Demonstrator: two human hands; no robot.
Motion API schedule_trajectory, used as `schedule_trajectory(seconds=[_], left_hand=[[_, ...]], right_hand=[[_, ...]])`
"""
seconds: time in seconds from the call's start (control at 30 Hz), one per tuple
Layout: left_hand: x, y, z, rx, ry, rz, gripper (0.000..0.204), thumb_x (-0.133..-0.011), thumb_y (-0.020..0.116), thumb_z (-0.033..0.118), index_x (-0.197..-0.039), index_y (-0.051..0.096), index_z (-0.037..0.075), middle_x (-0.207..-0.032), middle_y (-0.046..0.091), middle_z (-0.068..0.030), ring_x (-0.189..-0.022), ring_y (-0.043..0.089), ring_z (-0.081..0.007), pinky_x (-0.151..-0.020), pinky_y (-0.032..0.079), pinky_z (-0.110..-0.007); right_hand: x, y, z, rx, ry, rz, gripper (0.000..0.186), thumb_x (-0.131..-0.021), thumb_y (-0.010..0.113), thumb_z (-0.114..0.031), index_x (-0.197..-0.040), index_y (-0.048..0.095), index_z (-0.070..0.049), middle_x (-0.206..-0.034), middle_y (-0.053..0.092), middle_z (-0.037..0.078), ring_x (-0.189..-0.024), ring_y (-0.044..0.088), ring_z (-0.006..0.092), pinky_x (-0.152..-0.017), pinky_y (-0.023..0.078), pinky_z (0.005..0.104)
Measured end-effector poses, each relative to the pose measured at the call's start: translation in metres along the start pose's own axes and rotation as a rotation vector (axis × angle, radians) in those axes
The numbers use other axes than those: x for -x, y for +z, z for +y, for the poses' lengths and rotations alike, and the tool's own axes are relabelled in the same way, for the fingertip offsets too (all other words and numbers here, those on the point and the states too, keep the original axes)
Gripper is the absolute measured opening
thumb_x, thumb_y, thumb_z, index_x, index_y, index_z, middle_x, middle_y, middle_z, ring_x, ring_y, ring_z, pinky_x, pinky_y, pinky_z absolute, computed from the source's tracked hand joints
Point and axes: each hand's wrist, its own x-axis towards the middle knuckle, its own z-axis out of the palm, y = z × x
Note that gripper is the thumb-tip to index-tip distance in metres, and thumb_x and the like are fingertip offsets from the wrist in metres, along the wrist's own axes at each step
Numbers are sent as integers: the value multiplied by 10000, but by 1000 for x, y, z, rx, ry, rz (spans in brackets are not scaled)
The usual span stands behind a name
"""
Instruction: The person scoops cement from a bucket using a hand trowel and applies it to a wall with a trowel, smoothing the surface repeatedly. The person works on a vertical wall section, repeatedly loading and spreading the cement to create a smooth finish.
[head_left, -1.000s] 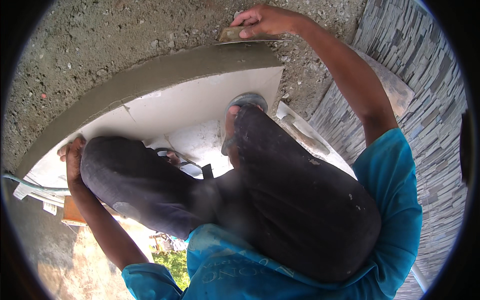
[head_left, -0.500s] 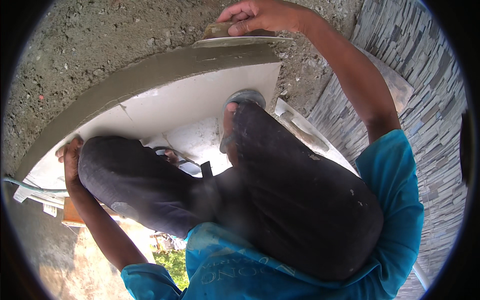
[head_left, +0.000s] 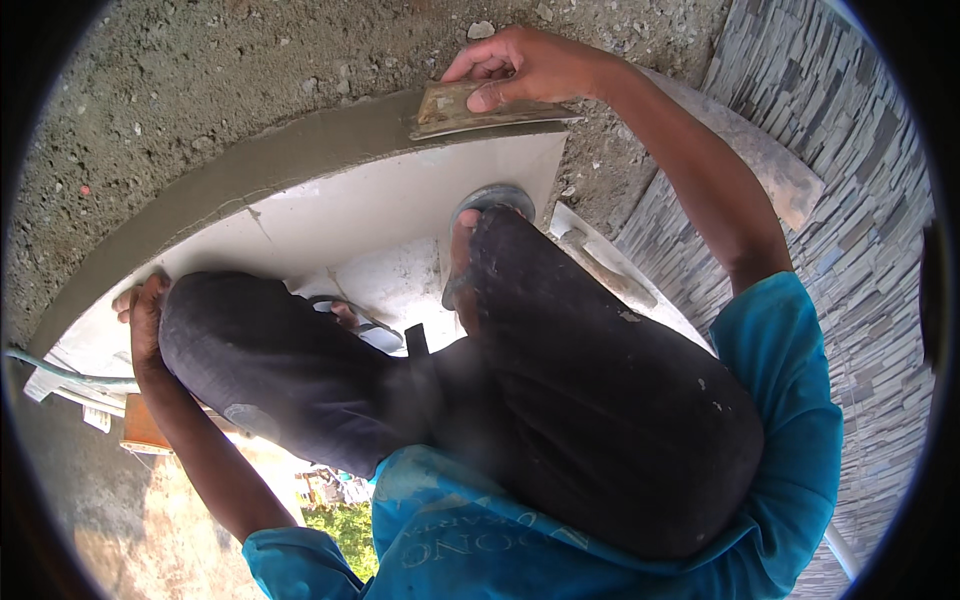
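Note:
My right hand (head_left: 520, 68) is closed around a brown, worn plastering trowel (head_left: 450, 108) with a thin pale lower edge. The trowel lies against the right part of a curved band of smooth, wet grey mortar (head_left: 290, 155). Just below this band runs a pale, smooth slab (head_left: 400, 205). My left hand (head_left: 147, 308) is at the slab's left part beside my left knee, fingers slightly bent, holding nothing that I can see. A second trowel (head_left: 605, 265) with a wooden handle rests right of my right foot.
Rough, gravelly concrete (head_left: 200, 70) lies beyond the mortar band. Grey stone-strip cladding (head_left: 850, 200) covers the right side, with a flat board (head_left: 750, 150) against it. A green hose (head_left: 70, 375) crosses at the left, near an orange-brown container (head_left: 143, 425).
My right hand and the trowel have come a little nearer, and the trowel has tilted so more of its brown side shows. My left hand has stayed put.

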Motion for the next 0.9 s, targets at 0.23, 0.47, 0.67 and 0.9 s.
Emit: schedule_trajectory(seconds=[0.23, 0.47, 0.67, 0.9], left_hand=[[4, 0, -6, 31, -33, 10, 1008, -809, 579, 502, -1438, 203, -190, -1450, 207, -484, -1435, 173, -465, -1178, 163, -432], [5, 3, -2, 59, -36, -10, 1036, -797, 597, 509, -1431, 196, -205, -1439, 216, -493, -1428, 180, -472, -1176, 163, -426], [4, 3, -4, 79, -52, -3, 1061, -786, 613, 514, -1425, 189, -219, -1429, 224, -500, -1422, 186, -477, -1174, 163, -422], [-3, -2, -5, 101, -56, 8, 1090, -773, 631, 521, -1417, 182, -234, -1417, 233, -509, -1415, 193, -484, -1172, 163, -416]], right_hand=[[0, -10, -27, -17, -58, 18, 524, -872, 773, -395, -1296, 652, -113, -1083, 728, 76, -1002, 676, 170, -924, 498, 338], [-62, -6, 10, 35, -37, -29, 550, -844, 783, -390, -1298, 649, -111, -1122, 729, 80, -1016, 665, 189, -914, 491, 362], [-10, 8, -44, -49, -37, -129, 461, -833, 814, -306, -1198, 672, -62, -1014, 737, 51, -917, 681, 147, -856, 516, 327], [23, -27, -3, 38, 377, 287, 435, -801, 820, -351, -1081, 678, -49, -864, 684, 32, -765, 633, 134, -712, 491, 305]])
